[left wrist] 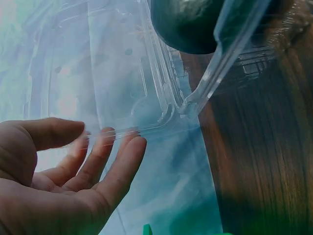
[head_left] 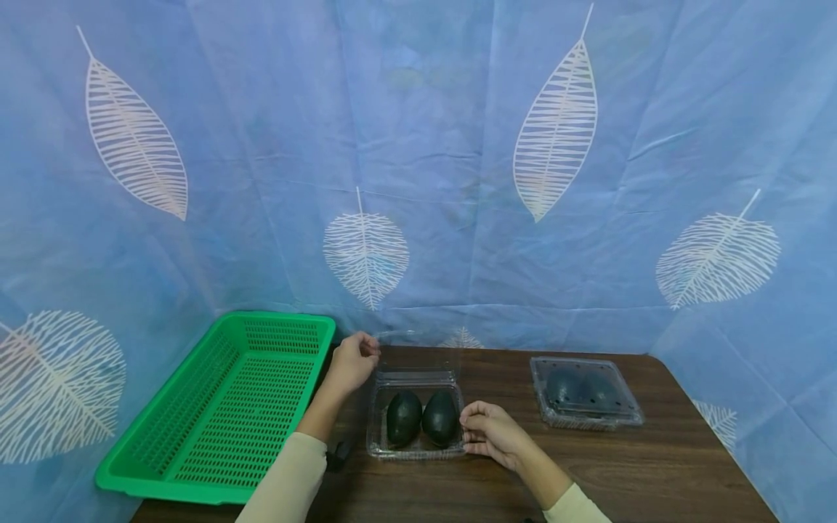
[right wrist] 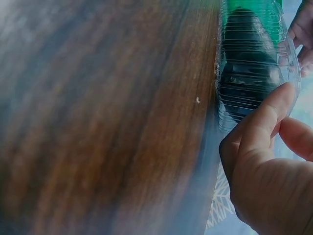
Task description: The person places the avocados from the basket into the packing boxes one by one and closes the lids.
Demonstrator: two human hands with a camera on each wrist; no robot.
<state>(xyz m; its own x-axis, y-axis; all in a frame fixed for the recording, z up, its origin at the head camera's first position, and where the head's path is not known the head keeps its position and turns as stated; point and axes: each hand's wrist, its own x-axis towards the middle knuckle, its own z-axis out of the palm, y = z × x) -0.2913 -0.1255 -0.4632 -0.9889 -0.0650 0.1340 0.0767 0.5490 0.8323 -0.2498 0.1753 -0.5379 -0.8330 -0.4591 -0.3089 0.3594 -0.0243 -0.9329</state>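
Note:
An open clear plastic clamshell container (head_left: 417, 455) sits on the table with two dark green avocados (head_left: 404, 419) side by side in its base. Its see-through lid (left wrist: 105, 63) stands raised at the back. My left hand (head_left: 356, 361) holds the lid's left edge, thumb on one side and fingertips on the other in the left wrist view. At the base's right wall, my right hand (head_left: 495, 436) grips the rim between thumb and fingers. The right wrist view shows an avocado (right wrist: 249, 54) through the ribbed side.
To the left stands a green perforated plastic basket (head_left: 229, 418) with nothing in it. A closed clamshell (head_left: 588, 392) with dark avocados inside lies at the right on the brown wooden table (head_left: 654, 472). Behind hangs a blue leaf-patterned cloth (head_left: 445, 145).

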